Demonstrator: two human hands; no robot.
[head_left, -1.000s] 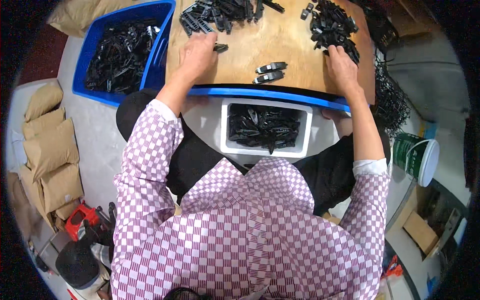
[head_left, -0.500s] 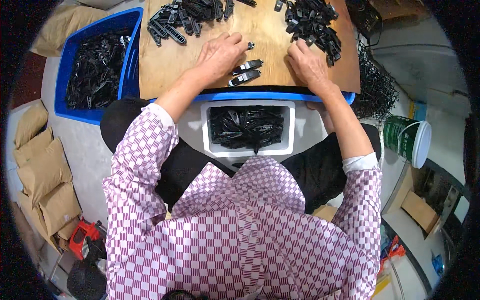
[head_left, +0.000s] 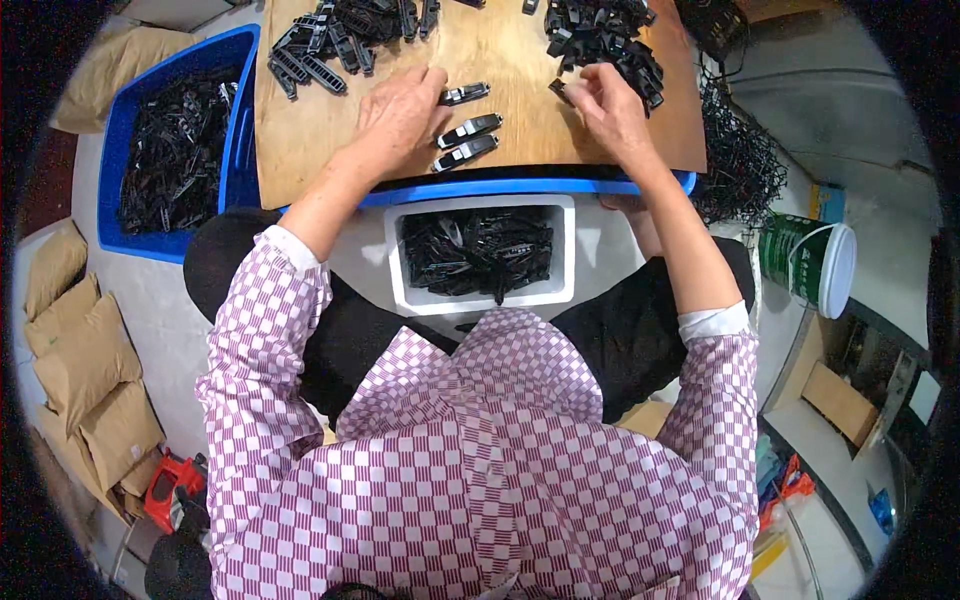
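On the wooden board (head_left: 520, 60), my left hand (head_left: 398, 108) rests with fingers bent, thumb and forefinger apart. Its fingertips are beside the left end of a long black plastic part (head_left: 466, 94) lying flat. Just nearer to me, two similar black parts with pale ends, one (head_left: 470, 131) and another (head_left: 465, 153), lie side by side at a slant. My right hand (head_left: 608, 105) pinches a small black plastic piece (head_left: 562, 91) between thumb and fingers, at the near edge of a heap of small black pieces (head_left: 605, 45). A heap of long slotted black parts (head_left: 335, 40) is at the far left.
Below the board's near edge stands a white foam box (head_left: 398, 265) full of black parts. To the left is a blue bin (head_left: 108, 190) holding more. At right are a tangle of black parts (head_left: 740, 160) and a green bucket (head_left: 800, 262). Brown sacks (head_left: 90, 350) lie far left.
My left hand has drawn back leftward, showing more of the long part by its fingertips. My right hand has taken a small piece from the heap's edge. The whole view has shifted slightly.
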